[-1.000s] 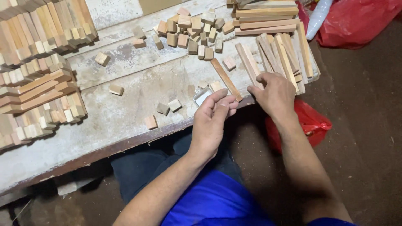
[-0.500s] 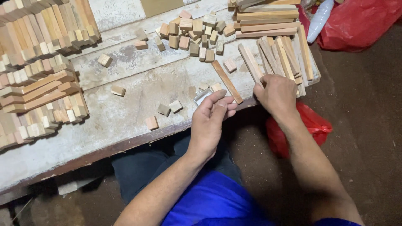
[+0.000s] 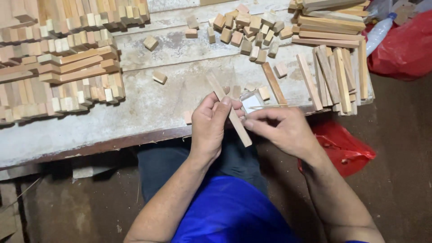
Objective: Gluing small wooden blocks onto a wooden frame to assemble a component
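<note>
- Across the worn tabletop (image 3: 148, 112), from nine to eleven o'clock, sits the biggest lot: stacked wooden sticks (image 3: 58, 67) in layered rows, too many and too tightly packed to count. By the look of it this is the sorted share of the work, and it is the larger part.
- At two o'clock lie the loose long strips (image 3: 335, 76): about six fanned beside each other near the table's edge, roughly five more piled flat above them, and one single strip (image 3: 273, 83) lying apart at one o'clock. I judge these not yet handled.
- At twelve o'clock a scatter of small wooden blocks (image 3: 245, 29) numbers around twenty; two stray blocks (image 3: 150, 42) lie between it and the stacks, and two or three more sit near the hands.
- Just right of the table, two red plastic bags (image 3: 405, 45) show, one at two o'clock and one at four.
- At the centre, the left hand (image 3: 209, 130) is closed around one wooden stick (image 3: 234, 118), held slanting over the table's edge and the lap.
- Touching it from the three o'clock side, the right hand (image 3: 283, 130) pinches a thin pale sliver (image 3: 267, 107) between thumb and fingertips.
</note>
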